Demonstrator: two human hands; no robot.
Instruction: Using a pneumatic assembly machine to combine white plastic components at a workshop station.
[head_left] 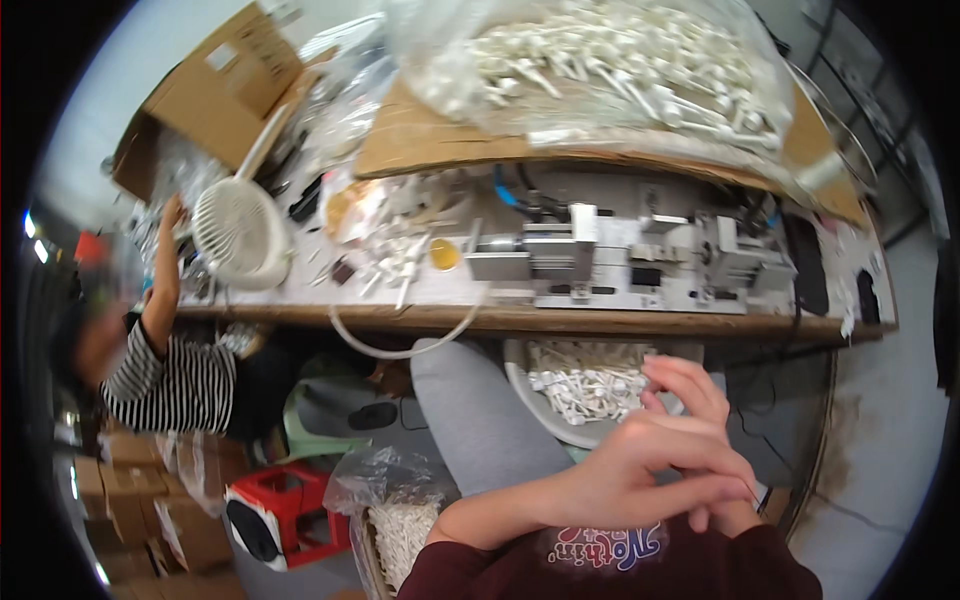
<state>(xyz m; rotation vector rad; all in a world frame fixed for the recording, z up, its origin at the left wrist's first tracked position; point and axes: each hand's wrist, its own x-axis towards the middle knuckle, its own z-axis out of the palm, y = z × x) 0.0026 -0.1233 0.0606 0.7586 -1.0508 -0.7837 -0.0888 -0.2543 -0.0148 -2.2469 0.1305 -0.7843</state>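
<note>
My left forearm crosses in front of my body, and my left hand (665,465) lies over my right wrist. Its fingertips are pinched together there; what they hold, if anything, is too small to make out. Beyond it, my right hand (690,385) is raised with loosely bent fingers, partly apart, and nothing visible in them. Just under those fingers, below the table edge, sits a grey tub (585,433) with many white stick-like plastic parts (590,385). Part of my right hand is hidden behind the left.
A metal fixture (560,255) stands on the table (450,318). Behind it, cardboard carries a bag of white parts (620,60). Loose parts and a white fan (240,235) are left. A co-worker (170,385) sits beside a red stool (290,515). Another bag of parts (400,530) is near my leg.
</note>
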